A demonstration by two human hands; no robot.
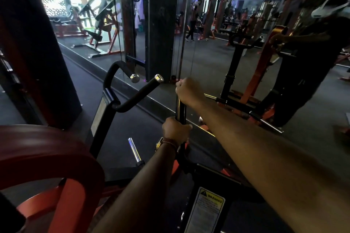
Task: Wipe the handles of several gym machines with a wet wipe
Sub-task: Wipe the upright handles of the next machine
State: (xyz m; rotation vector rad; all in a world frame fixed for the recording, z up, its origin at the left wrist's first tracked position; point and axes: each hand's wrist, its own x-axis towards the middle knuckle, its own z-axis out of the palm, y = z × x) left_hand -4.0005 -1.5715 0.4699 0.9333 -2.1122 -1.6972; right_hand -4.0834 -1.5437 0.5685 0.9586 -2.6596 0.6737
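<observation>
Nearest me, at six o'clock, a white and yellow warning label (206, 212) sits on the black machine frame, and at nine o'clock a dark red weight plate (43, 149) curves over an orange bracket. My left hand (175, 130), a brown band on its wrist, is wrapped round the lower part of the upright black handle bar (180, 108) near the middle of my view, fingers curled tight about it. Just above, toward twelve o'clock, my right hand (188, 91) is closed round the top of the same bar, fingers pressed together in a fist; I cannot tell whether a wipe lies under them. At eleven o'clock a bent black handle with chrome end caps (136, 94) stands apart. Beyond, a wall mirror (217, 58) reflects the gym.
</observation>
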